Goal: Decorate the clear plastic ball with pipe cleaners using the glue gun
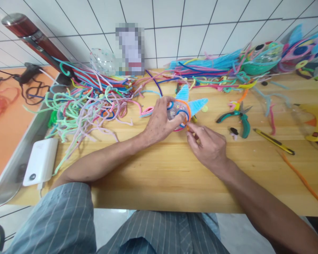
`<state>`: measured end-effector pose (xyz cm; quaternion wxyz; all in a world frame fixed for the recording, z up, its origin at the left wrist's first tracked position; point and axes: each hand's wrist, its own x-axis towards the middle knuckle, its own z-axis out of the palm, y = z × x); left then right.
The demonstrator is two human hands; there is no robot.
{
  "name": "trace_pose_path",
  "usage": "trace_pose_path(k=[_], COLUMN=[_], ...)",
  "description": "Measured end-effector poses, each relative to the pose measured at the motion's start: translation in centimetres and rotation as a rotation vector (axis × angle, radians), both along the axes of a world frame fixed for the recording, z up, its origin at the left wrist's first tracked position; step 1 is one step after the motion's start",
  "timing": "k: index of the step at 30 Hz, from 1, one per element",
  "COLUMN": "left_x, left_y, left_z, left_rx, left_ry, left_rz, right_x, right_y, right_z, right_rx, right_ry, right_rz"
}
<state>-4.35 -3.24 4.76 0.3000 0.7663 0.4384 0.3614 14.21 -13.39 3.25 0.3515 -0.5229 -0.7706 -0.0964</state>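
Head view, and the left hand point(159, 120) holds the clear ornament point(175, 110) mid-table point(148, 176), blue pointed pieces point(182, 93) and rings point(188, 115) already on, the right hand point(210, 143) pinching its orange strip point(189, 108), seemingly unfinished.

Left forearm point(108, 158): bare below our elbow, slanting towards 2 o'clock.
Left hand point(160, 119): near the centre of our view, back uppermost, fingers arched in a grasp.
Left thumb point(178, 121): we stretch it towards 2 o'clock.
Right forearm point(257, 195): bare, angled towards 10 o'clock.
Right hand point(211, 144): between 3 and 4 o'clock from our centre, thumb and forefinger pinching just beside our left thumb tip.
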Motion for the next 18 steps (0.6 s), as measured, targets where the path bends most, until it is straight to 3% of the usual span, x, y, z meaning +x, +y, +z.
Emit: trace_pose_path(k=[12, 18], left_x=[-0.03, 0.16], left_y=[-0.12, -0.23], left_z=[-0.17, -0.87], left_rx=[0.025, -0.004], left_ry=[-0.014, -0.051], left_rz=[-0.005, 0.021], right_x=[-0.27, -0.33], right_y=[-0.05, -0.11], right_z=[-0.13, -0.23], right_rx=[0.110, 0.070], right_ry=[-0.130, -0.099], right_rz=[-0.037, -0.045])
